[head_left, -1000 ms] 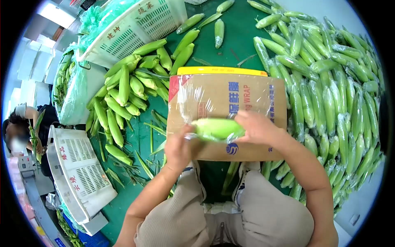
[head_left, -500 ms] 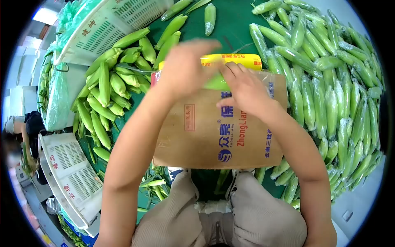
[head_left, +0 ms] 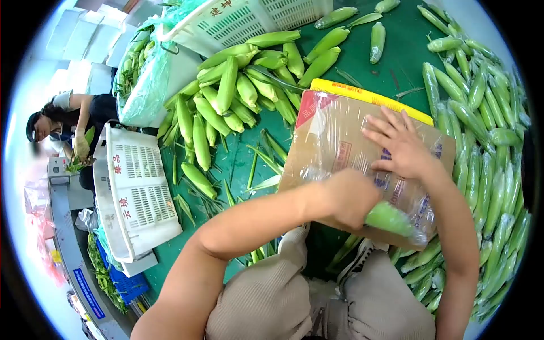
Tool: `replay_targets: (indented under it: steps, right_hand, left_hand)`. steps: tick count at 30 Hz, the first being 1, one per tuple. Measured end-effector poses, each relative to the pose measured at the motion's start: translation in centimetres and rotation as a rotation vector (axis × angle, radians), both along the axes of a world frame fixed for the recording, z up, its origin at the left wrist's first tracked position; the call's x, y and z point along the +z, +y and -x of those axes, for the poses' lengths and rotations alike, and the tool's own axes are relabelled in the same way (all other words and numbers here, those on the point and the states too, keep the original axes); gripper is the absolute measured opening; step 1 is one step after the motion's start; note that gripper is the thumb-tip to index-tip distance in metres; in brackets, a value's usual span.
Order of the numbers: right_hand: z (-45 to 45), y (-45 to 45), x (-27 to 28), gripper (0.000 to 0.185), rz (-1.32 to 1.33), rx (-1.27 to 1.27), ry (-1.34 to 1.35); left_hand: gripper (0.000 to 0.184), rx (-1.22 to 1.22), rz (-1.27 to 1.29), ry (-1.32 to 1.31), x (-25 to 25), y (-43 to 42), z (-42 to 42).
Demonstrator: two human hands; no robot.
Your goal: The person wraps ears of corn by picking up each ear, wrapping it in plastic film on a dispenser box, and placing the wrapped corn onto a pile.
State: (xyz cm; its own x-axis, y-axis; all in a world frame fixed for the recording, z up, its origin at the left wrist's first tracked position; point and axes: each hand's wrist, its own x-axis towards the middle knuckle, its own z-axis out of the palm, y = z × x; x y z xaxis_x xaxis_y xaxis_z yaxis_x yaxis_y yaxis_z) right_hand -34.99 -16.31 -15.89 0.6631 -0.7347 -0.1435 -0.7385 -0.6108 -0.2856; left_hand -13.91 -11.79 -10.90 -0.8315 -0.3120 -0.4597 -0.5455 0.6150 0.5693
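Note:
A cardboard box (head_left: 309, 147) with clear plastic film stretched over its top lies in front of me, with a yellow roll-like edge (head_left: 368, 99) along its far side. On its near part, my left hand (head_left: 348, 198) is closed at one end of an ear of corn (head_left: 391, 220), which has film around it. The hand is slightly blurred, so its exact grip is hard to see. Palm down with fingers spread, my right hand (head_left: 405, 144) rests on the film farther up the box.
Unwrapped corn (head_left: 226, 90) is heaped at the far left, and film-wrapped corn (head_left: 487, 119) is piled on the right. White crates (head_left: 141, 187) stand at the left. A co-worker (head_left: 73, 124) works behind them. Leaf scraps lie on the green surface (head_left: 396, 56).
The view has turned left. Both hands were near the box's far edge with the corn. Now the corn and my left hand are at the near edge, and film stretches across the box.

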Motion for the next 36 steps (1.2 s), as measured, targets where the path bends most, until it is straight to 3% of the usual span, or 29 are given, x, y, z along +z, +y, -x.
replay_targets:
  steps: [4,6,8,9,12,13,14,16,18,19,21,22,24,25,26,28,29,30,31,32,34,36]
  right_hand:
    - [-1.5,3.6,-0.8,0.080,-0.008,0.077,-0.016]
    - [-1.8,4.5,-0.9,0.079,-0.019,0.057,-0.041]
    - [-1.7,4.5,-1.1,0.079,-0.037,0.010,-0.057]
    - [-1.7,4.2,-1.0,0.081,-0.006,0.039,-0.074]
    - [-1.8,5.7,-0.1,0.083,0.105,0.105,-0.046]
    - [-1.5,8.1,1.6,0.088,-0.039,0.167,-0.208]
    - [-2.1,10.2,4.3,0.092,-0.321,0.222,-0.324]
    - [-3.6,15.3,4.6,0.097,-0.893,0.303,-0.173]
    - [-3.3,20.1,-0.5,0.094,-1.437,0.091,-0.207]
    - [-2.8,23.1,-5.7,0.088,-1.500,0.178,-0.294]
    - [-2.3,26.5,-9.7,0.085,-1.625,0.188,-0.245]
    - [-2.9,27.4,-10.3,0.084,-1.757,0.157,-0.277]
    - [-3.2,28.1,-9.4,0.088,-1.799,0.134,-0.604]
    - [-4.2,27.6,-7.9,0.095,-1.889,0.036,-0.498]
    - [-5.4,25.5,-5.3,0.096,-1.669,0.097,-0.484]
    - [-6.3,24.5,-3.1,0.090,-1.448,-0.139,-0.623]
    - [-6.6,23.4,-1.4,0.088,-1.461,-0.441,-0.787]
    - [-7.1,21.8,-1.3,0.089,-1.329,-0.470,-0.912]
    - [-8.4,20.2,-0.1,0.086,-1.019,-0.408,-1.065]
    - [-9.6,18.6,1.4,0.084,-1.142,-0.409,-1.204]
    - [-11.6,16.0,4.2,0.081,-1.392,-0.415,-1.474]
    - [-11.4,14.9,4.2,0.062,-1.586,-0.565,-1.478]
  left_hand:
    - [0.049,-0.077,-0.389,-0.091,-1.9,6.8,-2.6]
    - [0.053,-0.227,-0.902,-0.089,-5.0,10.9,-3.4]
    - [0.057,-0.161,-1.050,-0.050,-4.9,12.2,-4.2]
    - [0.070,-0.219,-1.075,-0.114,-4.9,12.1,-3.9]
    - [0.088,-0.206,-0.948,0.137,-7.0,13.1,-5.5]
    - [0.099,-0.213,-1.009,0.136,-5.9,11.8,-6.0]
    - [0.098,-0.130,-1.107,0.154,-6.3,11.8,-6.8]
    - [0.096,0.004,-1.325,0.185,-8.1,12.4,-8.1]
    - [0.088,-0.008,-1.241,-0.080,-8.5,12.0,-7.9]
    - [0.086,-0.016,-1.186,-0.230,-7.5,11.6,-7.2]
    - [0.083,-0.074,-1.077,-0.450,-6.8,11.5,-6.3]
    - [0.084,-0.053,-1.127,-0.323,-7.1,12.3,-7.1]
    - [0.084,0.044,-1.183,-0.061,-8.0,13.5,-10.7]
    - [0.088,0.029,-0.994,0.278,-8.0,13.4,-12.6]
    - [0.083,0.269,-1.117,0.219,-5.1,12.1,-13.4]
    - [0.067,0.779,-1.088,0.550,-3.2,11.6,-14.7]
    - [0.061,1.072,-0.918,0.716,-2.6,11.2,-13.8]
    - [0.056,1.358,-0.731,0.872,-1.4,10.8,-11.7]
    - [0.055,1.438,-0.516,1.111,-0.2,9.9,-8.9]
    - [0.054,1.491,-0.276,1.351,1.2,8.1,-6.9]
    - [0.055,1.369,-0.260,1.488,3.5,3.8,-6.2]
    - [0.053,1.148,-0.333,1.530,3.4,0.8,-5.7]
